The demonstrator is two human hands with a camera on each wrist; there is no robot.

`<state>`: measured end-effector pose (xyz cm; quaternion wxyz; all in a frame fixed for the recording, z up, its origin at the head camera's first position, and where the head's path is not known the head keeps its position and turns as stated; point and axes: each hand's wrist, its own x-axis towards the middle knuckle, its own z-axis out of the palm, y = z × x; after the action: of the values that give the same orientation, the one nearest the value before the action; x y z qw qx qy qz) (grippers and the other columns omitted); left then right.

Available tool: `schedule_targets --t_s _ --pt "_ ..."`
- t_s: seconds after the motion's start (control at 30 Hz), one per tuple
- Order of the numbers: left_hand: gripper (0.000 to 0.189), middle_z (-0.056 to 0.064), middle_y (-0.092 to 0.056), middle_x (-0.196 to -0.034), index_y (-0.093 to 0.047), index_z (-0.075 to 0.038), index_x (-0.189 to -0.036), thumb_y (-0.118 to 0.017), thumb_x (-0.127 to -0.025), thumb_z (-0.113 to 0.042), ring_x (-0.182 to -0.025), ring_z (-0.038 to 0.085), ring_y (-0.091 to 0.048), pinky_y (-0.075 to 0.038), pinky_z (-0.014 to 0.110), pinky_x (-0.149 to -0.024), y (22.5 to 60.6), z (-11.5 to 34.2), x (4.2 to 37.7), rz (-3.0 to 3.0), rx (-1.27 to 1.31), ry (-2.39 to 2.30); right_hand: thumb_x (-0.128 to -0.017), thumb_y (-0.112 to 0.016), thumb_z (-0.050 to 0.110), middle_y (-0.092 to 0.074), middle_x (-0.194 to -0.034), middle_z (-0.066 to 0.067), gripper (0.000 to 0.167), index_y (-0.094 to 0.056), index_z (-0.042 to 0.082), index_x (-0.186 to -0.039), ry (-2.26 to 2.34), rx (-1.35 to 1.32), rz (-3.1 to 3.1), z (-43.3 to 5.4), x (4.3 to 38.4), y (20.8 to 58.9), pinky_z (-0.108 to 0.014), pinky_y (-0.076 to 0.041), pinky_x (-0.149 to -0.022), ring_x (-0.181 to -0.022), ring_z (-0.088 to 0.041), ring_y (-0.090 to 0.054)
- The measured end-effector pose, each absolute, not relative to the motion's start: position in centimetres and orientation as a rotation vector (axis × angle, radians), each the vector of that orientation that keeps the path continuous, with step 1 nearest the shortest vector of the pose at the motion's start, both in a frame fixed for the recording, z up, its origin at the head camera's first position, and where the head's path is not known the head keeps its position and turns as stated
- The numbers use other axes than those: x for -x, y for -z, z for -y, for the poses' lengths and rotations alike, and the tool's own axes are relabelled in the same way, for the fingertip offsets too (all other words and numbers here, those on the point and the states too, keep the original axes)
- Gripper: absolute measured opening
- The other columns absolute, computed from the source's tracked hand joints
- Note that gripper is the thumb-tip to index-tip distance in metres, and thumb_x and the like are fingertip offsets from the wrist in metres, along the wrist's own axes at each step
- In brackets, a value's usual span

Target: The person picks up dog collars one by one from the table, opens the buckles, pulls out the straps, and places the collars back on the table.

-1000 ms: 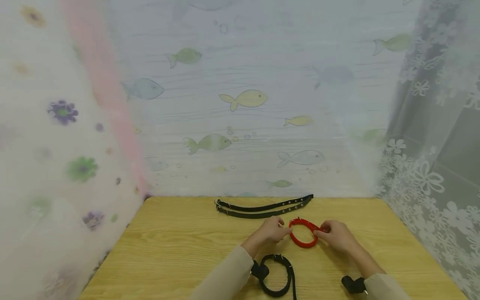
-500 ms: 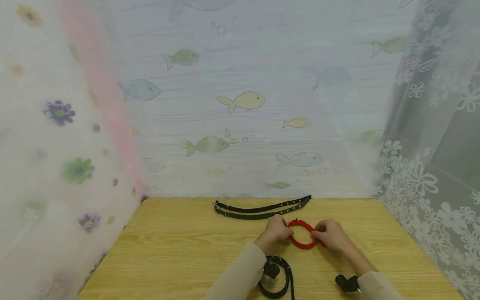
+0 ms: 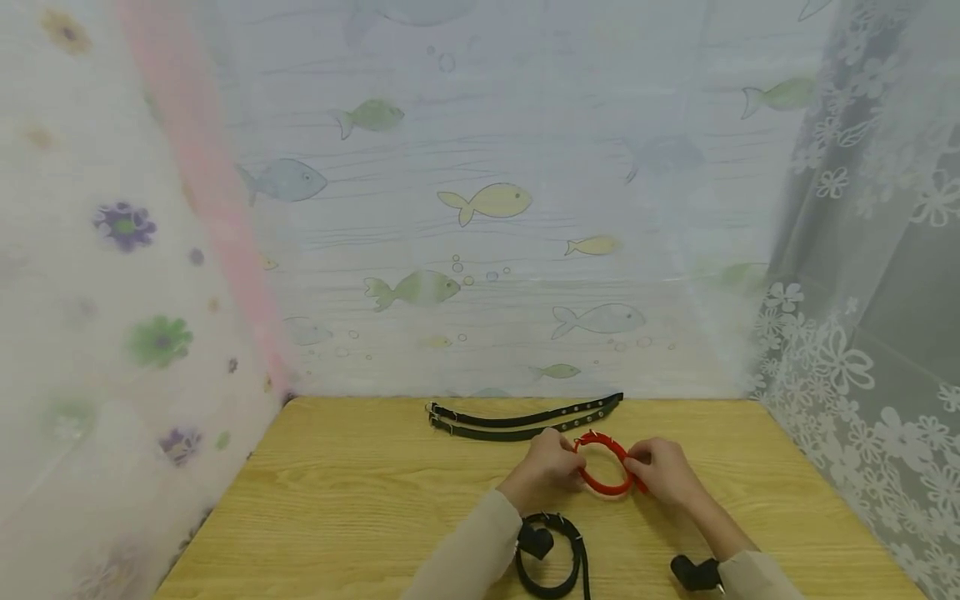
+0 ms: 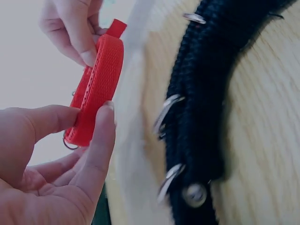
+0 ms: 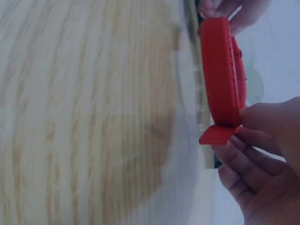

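A red pet collar is looped into a ring and held up between my hands over the table. My left hand pinches its left side between thumb and finger, beside a metal ring visible in the left wrist view. On the opposite side my right hand pinches the band, near where the loose tail end sticks out. The right wrist view shows the band edge-on, fabric outward. Nearer me, a coiled black collar with metal rings lies on the table beside my left sleeve.
Two black collars lie stretched out side by side near the back edge of the wooden table. Behind stands a fish-patterned curtain. Black wrist cameras sit at both cuffs.
My left hand has come in from beside the red collar and now pinches it. The right-hand tail end now points down instead of outward, and the loop has tilted slightly.
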<state>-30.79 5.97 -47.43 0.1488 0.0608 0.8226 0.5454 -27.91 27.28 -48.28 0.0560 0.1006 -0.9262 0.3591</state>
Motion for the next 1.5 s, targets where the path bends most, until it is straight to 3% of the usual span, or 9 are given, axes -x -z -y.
schedule_targets --t_s 0.23,0.5,0.9,1.07,1.33,1.5 --pt "0.031 0.015 -0.075 -0.084 -0.066 0.012 -0.120 -0.071 -0.097 -0.007 -0.077 0.030 -0.077 -0.062 0.042 -0.076 46.5 -4.0 31.1 -2.129 -0.296 -1.777 -0.096 -0.070 0.005 -0.073 -0.085 -0.006 0.010 -0.076 -0.003 -0.100 -1.197 -0.291 2.743 -26.8 27.4 47.6 -0.027 -0.055 -0.061 -0.073 -0.015 -0.066" --pt "0.028 0.012 -0.074 -0.091 -0.068 0.007 -0.115 -0.073 -0.098 -0.015 -0.088 0.041 -0.074 -0.058 0.054 -0.085 45.5 -2.1 30.4 -2.052 -0.405 -1.909 -0.097 -0.072 0.010 -0.075 -0.092 -0.007 0.012 -0.076 0.000 -0.101 -1.285 -0.315 2.672 -25.7 27.2 46.6 -0.027 -0.056 -0.069 -0.081 -0.017 -0.070" --pt "0.021 0.006 -0.071 -0.091 -0.075 -0.004 -0.111 -0.075 -0.096 -0.019 -0.078 0.025 -0.071 -0.060 0.051 -0.080 44.8 -0.1 30.1 -2.198 -0.599 -1.877 -0.096 -0.073 0.011 -0.075 -0.095 -0.007 0.014 -0.075 0.000 -0.105 -1.341 -0.322 2.654 -23.5 27.3 46.3 -0.027 -0.056 -0.069 -0.084 -0.025 -0.071" --pt "0.018 0.004 -0.071 -0.092 -0.076 -0.007 -0.111 -0.075 -0.096 -0.019 -0.079 0.017 -0.068 -0.060 0.050 -0.079 44.9 0.4 30.1 -2.212 -0.695 -1.853 -0.096 -0.073 0.012 -0.074 -0.093 -0.004 0.012 -0.076 0.003 -0.104 -1.271 -0.344 2.654 -23.0 27.5 46.3 -0.027 -0.054 -0.068 -0.080 -0.017 -0.067" --pt "0.015 0.005 -0.071 -0.090 -0.076 -0.008 -0.108 -0.076 -0.095 -0.018 -0.079 0.016 -0.066 -0.060 0.044 -0.074 44.7 1.2 30.1 -2.238 -0.763 -1.800 -0.098 -0.071 0.014 -0.072 -0.094 -0.004 0.016 -0.074 0.002 -0.109 -1.249 -0.376 2.672 -22.5 27.7 45.9 -0.030 -0.053 -0.069 -0.079 -0.014 -0.066" --pt "0.015 0.003 -0.070 -0.088 -0.076 -0.011 -0.106 -0.078 -0.094 -0.019 -0.077 0.014 -0.065 -0.059 0.041 -0.070 44.4 1.3 29.8 -2.287 -0.794 -1.731 -0.100 -0.069 0.017 -0.074 -0.100 -0.007 0.019 -0.074 0.002 -0.110 -1.268 -0.382 2.679 -22.7 27.6 45.6 -0.031 -0.055 -0.069 -0.082 -0.021 -0.069"
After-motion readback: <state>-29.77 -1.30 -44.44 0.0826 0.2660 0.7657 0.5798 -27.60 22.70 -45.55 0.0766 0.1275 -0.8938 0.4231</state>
